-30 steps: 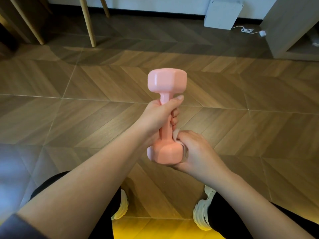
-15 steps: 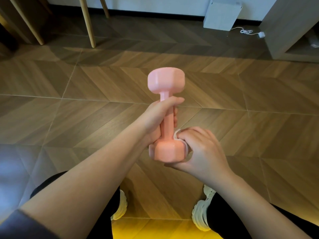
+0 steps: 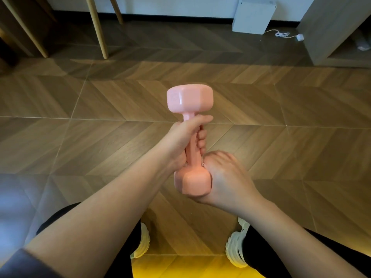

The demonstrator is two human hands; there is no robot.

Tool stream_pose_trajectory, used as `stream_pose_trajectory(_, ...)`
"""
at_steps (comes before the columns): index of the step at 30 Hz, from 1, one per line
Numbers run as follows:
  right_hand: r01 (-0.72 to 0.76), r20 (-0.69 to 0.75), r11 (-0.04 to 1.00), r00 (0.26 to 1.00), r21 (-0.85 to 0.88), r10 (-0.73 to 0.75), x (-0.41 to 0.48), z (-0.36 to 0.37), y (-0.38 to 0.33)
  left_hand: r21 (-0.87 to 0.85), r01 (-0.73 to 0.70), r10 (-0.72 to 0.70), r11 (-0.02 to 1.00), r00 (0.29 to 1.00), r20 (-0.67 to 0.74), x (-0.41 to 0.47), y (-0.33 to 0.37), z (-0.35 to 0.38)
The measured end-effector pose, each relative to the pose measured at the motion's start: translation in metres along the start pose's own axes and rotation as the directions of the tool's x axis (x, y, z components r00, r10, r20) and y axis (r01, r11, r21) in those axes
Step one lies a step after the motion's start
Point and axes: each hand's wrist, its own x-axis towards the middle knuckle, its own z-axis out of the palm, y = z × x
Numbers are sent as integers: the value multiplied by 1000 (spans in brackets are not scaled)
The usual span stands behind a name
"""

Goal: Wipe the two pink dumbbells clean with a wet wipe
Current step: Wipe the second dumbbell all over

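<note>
- Two pale wooden legs stand on the floor far beyond the left fingers and to their left.
- The left hand grips the handle of the pink dumbbell. Its fingers are wrapped round the shaft and its thumb lies across the top of the fist.
- The dumbbell is held upright in the air above the floor. Its upper head is just above the left thumb and its lower head just below the left fingers.
- A sliver of white wet wipe shows where the shaft meets the lower head, tucked between the left fingers and the right hand.
- The right hand is blurred. It cups the right side of the lower head, palm against it and fingers curled round the far face.
- Two white shoes rest on the floor well below both hands.
- A white box stands by the wall far beyond the right fingers, with a white cable trailing to its right.
- A pale cabinet stands further right.
</note>
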Motion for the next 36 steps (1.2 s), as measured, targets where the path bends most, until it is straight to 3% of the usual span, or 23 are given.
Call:
stream_pose_trajectory(6, -63, -181, 997, 982, -46, 53, -3, -2, 7, 9, -19, 20, 1000, 993, -117, 2, 2, 0)
stream_pose_trajectory(9, -30, -149, 999, 988, -22, 27, -5, 2, 3, 19, -3, 5, 1000, 996, -90, 2, 4, -1)
stream_pose_trajectory(15, 6, -122, 993, 993, 120, 8, 4, -3, 2, -164, -10, -1, 986, 998, -68, 0, 12, -5)
stream_pose_trajectory(23, 4, -64, 989, 998, -149, -14, -2, 2, 16, 2, 2, -1, 1000, 992, -124, -2, -4, 0)
stream_pose_trajectory(26, 57, -21, 993, 998, -107, -59, 1, 3, 13, 12, 16, -14, 1000, 990, -137, 0, -4, 1)
stream_pose_trajectory(29, 78, -81, 995, 993, -60, -83, 3, 1, 10, -102, -22, 11, 995, 993, -114, 0, 1, -2)
stream_pose_trajectory(31, 68, -122, 995, 990, -67, -75, 4, 1, 11, -92, -57, 44, 994, 989, -141, 0, 1, -6)
stream_pose_trajectory(36, 65, -79, 998, 995, 10, -64, 0, 0, 5, -101, 22, -37, 995, 988, -147, 0, 0, -8)
